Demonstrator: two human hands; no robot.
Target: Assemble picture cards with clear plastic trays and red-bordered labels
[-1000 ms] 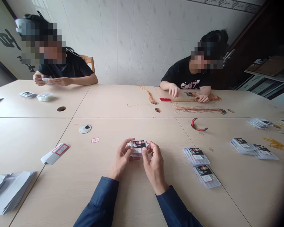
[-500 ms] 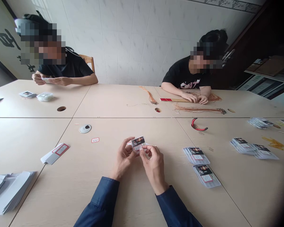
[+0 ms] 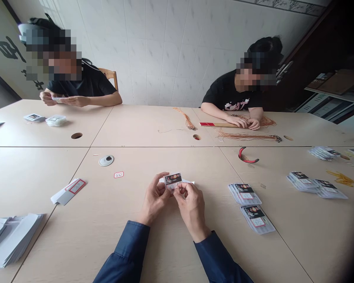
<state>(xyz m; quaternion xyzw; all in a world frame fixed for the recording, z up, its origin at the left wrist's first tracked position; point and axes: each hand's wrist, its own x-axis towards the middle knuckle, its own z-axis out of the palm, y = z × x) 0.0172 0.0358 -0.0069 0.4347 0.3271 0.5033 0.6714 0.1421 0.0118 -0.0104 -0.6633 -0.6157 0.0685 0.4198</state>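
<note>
Over the table (image 3: 212,169), the left hand (image 3: 155,199) and the right hand (image 3: 192,203) together pinch one black-fronted packet (image 3: 172,179), seemingly unfinished, while the labelled packets (image 3: 244,193) stacked to the right look done and a pile of white paper slips (image 3: 20,239) at left looks unused.

card (image 3: 173,179) between left hand (image 3: 155,198) and right hand (image 3: 191,202) | packet stacks (image 3: 245,194) right | paper pile (image 3: 19,239) left | cords (image 3: 247,136) behind

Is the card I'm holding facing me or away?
Facing you: the card shows its black printed panel between your left hand and right hand.
</note>
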